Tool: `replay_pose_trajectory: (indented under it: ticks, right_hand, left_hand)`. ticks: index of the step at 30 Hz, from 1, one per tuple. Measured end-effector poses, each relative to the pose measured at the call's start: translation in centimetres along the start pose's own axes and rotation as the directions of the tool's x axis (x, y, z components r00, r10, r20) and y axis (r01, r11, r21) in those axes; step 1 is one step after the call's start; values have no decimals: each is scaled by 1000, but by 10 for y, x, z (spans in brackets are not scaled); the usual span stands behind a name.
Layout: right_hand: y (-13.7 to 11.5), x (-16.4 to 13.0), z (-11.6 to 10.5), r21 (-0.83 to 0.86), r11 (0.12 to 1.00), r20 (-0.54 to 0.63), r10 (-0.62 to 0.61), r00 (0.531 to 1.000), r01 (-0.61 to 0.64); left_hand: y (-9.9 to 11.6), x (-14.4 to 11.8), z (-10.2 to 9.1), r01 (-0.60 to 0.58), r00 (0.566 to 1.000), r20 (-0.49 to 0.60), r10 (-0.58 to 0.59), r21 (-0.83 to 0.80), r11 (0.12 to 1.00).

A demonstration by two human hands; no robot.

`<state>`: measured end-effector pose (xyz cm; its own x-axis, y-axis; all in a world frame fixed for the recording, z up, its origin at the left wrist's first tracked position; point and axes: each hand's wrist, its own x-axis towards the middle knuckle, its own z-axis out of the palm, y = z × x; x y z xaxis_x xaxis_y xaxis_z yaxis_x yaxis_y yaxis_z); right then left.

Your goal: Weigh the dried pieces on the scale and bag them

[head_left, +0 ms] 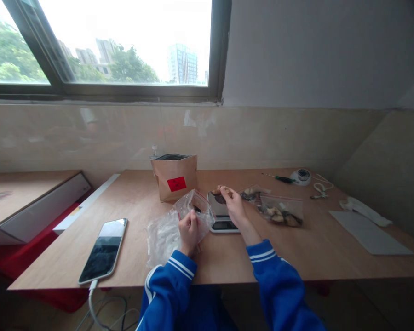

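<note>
Scale [222,216] between bags; table edge near

No text can be read; the red label [176,184] on the brown paper bag [175,177] carries marks too small to make out.

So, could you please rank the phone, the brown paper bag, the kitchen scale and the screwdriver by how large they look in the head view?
1. Phone, nearest the camera, so perhaps flattered.
2. Brown paper bag, roughly alike; this order is unsure.
3. Kitchen scale, partly hidden by the right hand.
4. Screwdriver, farthest away.
</note>
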<state>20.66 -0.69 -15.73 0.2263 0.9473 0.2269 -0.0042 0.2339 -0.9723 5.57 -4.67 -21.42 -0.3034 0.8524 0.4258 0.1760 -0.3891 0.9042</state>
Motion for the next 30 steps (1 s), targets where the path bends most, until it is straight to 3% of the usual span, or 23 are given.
replay_pose_trajectory:
  ticks: [3, 9, 15, 17, 20, 24, 27, 30]
  right_hand:
    - [-28, -9, 11, 156, 984, 224, 51, 973, -87]
    - [-46, -19, 38, -215, 973, 260, -28, 965, 87]
    - [-49, -26, 54, -196, 950, 481, -124, 868, 244]
    - [-46, -22, 49, -244, 905, 457, -209, 864, 348]
    - [-27, -10, 34, -419, 797, 301, -330, 895, 435]
    - [22, 3, 4, -738, 606, 108, -331, 938, 298]
    - [48, 4, -16, -859, 460, 89, -297, 951, 224]
    - [49, 5, -28, -893, 404, 96, -258, 961, 197]
  left_hand:
    - [0, 0, 0, 17, 1000, -3, -17, -17, 1000]
    - [4, -2, 0, 31, 1000, 3, -31, -72, 997]
    - [4, -3, -1, 73, 996, -44, -80, -155, 985]
    - [4, -2, -1, 100, 990, -81, -118, -195, 976]
    - [6, -1, 0, 153, 974, -121, -190, -268, 951]
    - [9, -1, 0, 162, 972, -120, -203, -288, 944]
    - [10, -2, 0, 140, 981, -98, -170, -257, 956]
    - [7, -3, 0, 132, 985, -76, -154, -239, 962]
